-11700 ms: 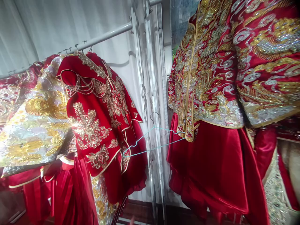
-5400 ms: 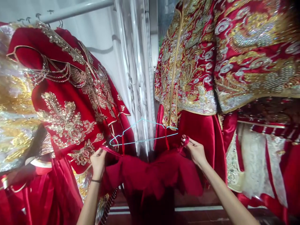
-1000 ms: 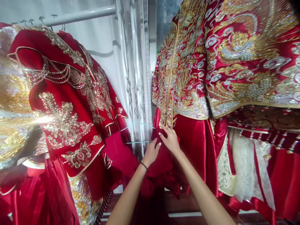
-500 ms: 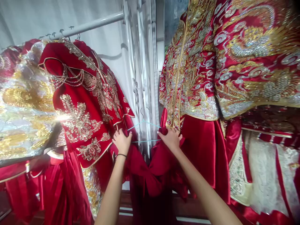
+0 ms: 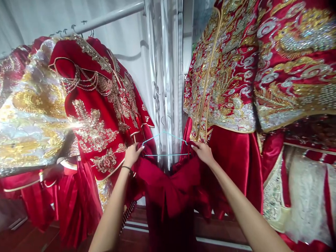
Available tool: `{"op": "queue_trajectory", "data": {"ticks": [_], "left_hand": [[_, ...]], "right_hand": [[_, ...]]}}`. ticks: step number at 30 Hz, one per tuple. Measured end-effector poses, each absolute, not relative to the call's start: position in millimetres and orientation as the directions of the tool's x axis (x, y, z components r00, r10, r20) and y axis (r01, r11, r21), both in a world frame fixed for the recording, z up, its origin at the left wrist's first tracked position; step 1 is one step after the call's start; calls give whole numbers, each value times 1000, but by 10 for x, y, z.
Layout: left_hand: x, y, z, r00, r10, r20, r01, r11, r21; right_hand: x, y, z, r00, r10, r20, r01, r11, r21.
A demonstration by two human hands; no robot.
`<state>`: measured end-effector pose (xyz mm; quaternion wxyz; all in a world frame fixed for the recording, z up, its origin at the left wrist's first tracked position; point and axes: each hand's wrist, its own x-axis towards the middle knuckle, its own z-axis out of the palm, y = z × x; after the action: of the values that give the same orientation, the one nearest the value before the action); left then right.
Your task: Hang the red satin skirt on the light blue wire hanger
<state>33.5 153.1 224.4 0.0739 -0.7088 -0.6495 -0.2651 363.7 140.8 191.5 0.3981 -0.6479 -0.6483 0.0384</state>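
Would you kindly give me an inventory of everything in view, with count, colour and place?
Hanger: 1, turquoise, centre
Dress: 1, dark red, below the hanger, bow in front
Gold-trimmed jacket: 1, red, left of centre
Shiny garment: at least 1, silver and gold, far left
Pleated fabric: count unclear, red, lower left
Embroidered jacket: at least 1, red and gold, upper right
Satin skirt: 1, red, below it
Lace piece: at least 1, cream, lower right
Rail: 1, pale, upper left
Uprights: at least 2, white, back centre
Curtain: count unclear, pale, behind the rail
Floor: 1, red-brown, bottom
Left hand: 1, bare, hanger's left end
Right hand: 1, bare, hanger's right end
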Motion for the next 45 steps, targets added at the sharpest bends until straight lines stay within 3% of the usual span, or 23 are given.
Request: {"op": "queue_trajectory", "data": {"ticks": [4, 8, 15, 21, 24, 31, 35, 38, 45], "left_hand": [[472, 1492, 2203, -46, 852, 522, 984, -52, 173], [442, 1492, 2204, 25, 871, 490, 987, -99, 126], [490, 1475, 2155, 35, 884, 466, 995, -76, 69], [506, 1462, 2184, 6, 887, 462, 998, -37, 60], [458, 1482, 2228, 4, 894, 448, 992, -60, 111], [268, 1611, 2310, -37, 891, 453, 962, -92, 258], [75, 1668, 2222, -199, 867, 457, 916, -2, 402], [-44, 1661, 2081, -341, 834, 435, 849, 74, 523], [-186, 1643, 1758, -543, 757, 363, 631, 82, 771]], "right_hand": [[3747, 1462, 1814, 101, 866, 490, 715, 279, -641], [3848, 1457, 1839, -1, 870, 494, 682, 362, -636], [3503, 1329, 1918, 214, 796, 566, 893, 77, -444], [3408, 1344, 1886, 119, 802, 585, 975, 17, -221], [3449, 1357, 1913, 112, 835, 538, 984, -18, -177], [3700, 1473, 2114, 166, 883, 440, 952, -27, -305], [3922, 1544, 2079, 370, 843, 391, 850, -137, -509], [4007, 1545, 1946, 475, 799, 369, 735, -129, -666], [4063, 1472, 1544, 622, 722, 304, 561, -139, -816]]}}
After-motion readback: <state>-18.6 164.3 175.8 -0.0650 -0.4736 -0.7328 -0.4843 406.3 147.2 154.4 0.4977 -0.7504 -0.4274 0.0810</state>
